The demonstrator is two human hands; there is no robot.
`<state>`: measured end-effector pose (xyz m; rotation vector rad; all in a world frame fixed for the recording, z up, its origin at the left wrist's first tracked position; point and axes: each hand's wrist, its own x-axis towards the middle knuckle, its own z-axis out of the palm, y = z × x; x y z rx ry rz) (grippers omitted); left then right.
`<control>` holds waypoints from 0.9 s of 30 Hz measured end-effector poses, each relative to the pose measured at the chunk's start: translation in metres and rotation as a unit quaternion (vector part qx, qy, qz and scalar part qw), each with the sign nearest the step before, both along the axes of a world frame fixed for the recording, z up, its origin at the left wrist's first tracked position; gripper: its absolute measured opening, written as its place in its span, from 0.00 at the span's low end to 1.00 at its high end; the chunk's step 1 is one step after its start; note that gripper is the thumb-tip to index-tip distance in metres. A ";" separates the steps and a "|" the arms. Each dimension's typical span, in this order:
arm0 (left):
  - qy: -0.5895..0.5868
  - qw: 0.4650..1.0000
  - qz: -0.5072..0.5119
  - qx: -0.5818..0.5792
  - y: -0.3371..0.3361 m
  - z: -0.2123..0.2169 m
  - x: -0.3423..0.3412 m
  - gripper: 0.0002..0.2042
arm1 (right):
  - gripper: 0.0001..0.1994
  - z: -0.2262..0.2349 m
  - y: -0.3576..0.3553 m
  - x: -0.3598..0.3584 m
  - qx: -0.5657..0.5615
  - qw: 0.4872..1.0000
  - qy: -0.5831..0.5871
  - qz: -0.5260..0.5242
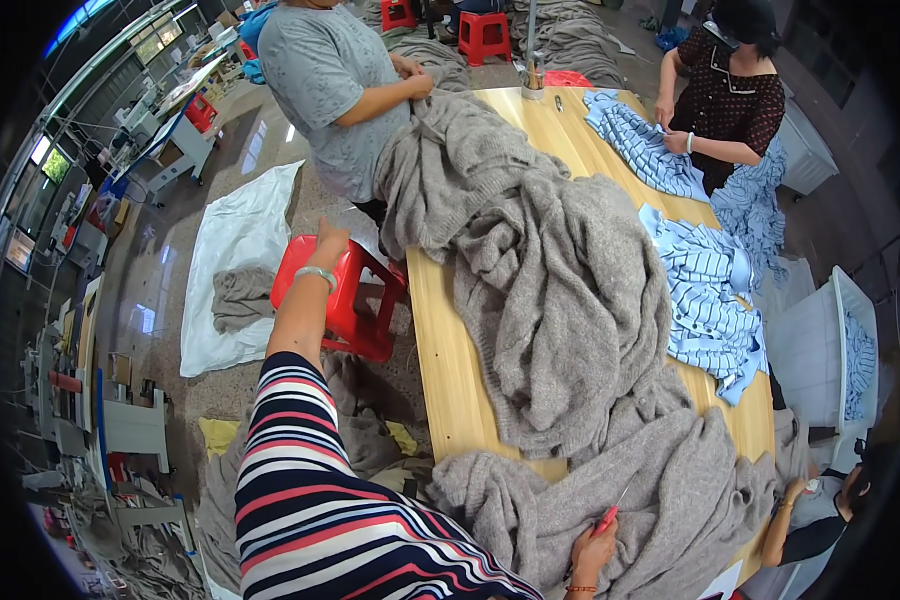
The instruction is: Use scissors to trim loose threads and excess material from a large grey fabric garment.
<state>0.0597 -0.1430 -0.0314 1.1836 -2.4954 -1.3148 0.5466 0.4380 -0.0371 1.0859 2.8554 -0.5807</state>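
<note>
My left arm, in a striped sleeve, reaches forward to the left. Over the red plastic stool (375, 315), my left hand (332, 241) has a finger stretched out and holds nothing that I can see; whether it touches the seat I cannot tell. At the near edge of the table, my right hand (592, 556) is closed around a red-handled pointed tool (607, 518) with a thin metal tip. Beneath that hand lies a grey-brown knitted garment (660, 480). A larger heap of the same knit (560, 300) covers the middle of the wooden table (445, 375).
A person in grey (325, 95) handles knit at the far left. Across the table a person in a dotted top (735, 110) works on blue striped garments (705, 290). Another person (820, 510) is at the right. A white sheet (210, 310) lies on the floor; a white bin (810, 350) stands right.
</note>
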 end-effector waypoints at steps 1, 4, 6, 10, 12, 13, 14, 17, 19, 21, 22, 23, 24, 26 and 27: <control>-0.018 1.000 -0.006 0.015 0.002 0.005 0.007 0.43 | 0.27 -0.002 0.000 0.001 0.001 1.000 0.022 0.012; -0.013 0.998 -0.031 0.047 0.003 0.003 0.028 0.40 | 0.27 -0.002 -0.001 0.004 -0.005 0.999 0.032 0.025; 0.028 0.997 -0.043 0.055 -0.002 -0.020 0.038 0.35 | 0.27 -0.003 0.000 0.002 -0.016 0.999 0.018 0.033; 0.022 0.922 -0.230 0.311 0.182 -0.006 0.070 0.20 | 0.25 0.010 -0.010 0.015 -0.027 0.999 -0.017 -0.044; -0.076 0.865 -0.337 0.364 0.248 0.006 0.110 0.22 | 0.20 0.023 -0.011 0.008 -0.077 0.996 0.038 -0.027; -0.106 0.814 -0.428 0.377 0.272 0.002 0.132 0.23 | 0.19 0.039 -0.013 -0.008 -0.114 0.992 0.061 -0.006; -0.135 0.749 -0.513 0.397 0.296 -0.001 0.155 0.24 | 0.20 0.041 -0.010 -0.016 -0.142 0.987 0.070 -0.027; -0.115 0.688 -0.662 0.275 0.355 -0.035 0.204 0.31 | 0.21 0.042 -0.008 -0.023 -0.098 0.989 0.104 -0.038; 0.010 0.681 -0.717 0.150 0.403 -0.035 0.233 0.40 | 0.22 0.043 -0.004 0.003 -0.080 0.988 0.106 -0.075; 0.012 0.664 -0.741 0.095 0.444 -0.048 0.258 0.41 | 0.25 0.045 -0.001 0.030 -0.087 0.982 0.134 -0.099; 0.018 0.667 -0.744 0.028 0.453 -0.056 0.268 0.43 | 0.25 0.046 -0.003 0.042 -0.090 0.982 0.137 -0.096; 0.048 0.671 -0.739 0.041 0.462 -0.066 0.278 0.45 | 0.26 0.047 -0.004 0.056 -0.092 0.982 0.130 -0.103; 0.048 0.668 -0.741 0.040 0.477 -0.064 0.292 0.45 | 0.26 0.049 -0.006 0.073 -0.091 0.981 0.119 -0.121; 0.026 0.688 -0.723 0.062 0.491 -0.055 0.308 0.37 | 0.26 0.058 -0.012 0.084 -0.097 0.980 0.127 -0.119; 0.028 0.686 -0.725 0.058 0.496 -0.057 0.309 0.37 | 0.26 0.063 -0.013 0.087 -0.102 0.979 0.128 -0.125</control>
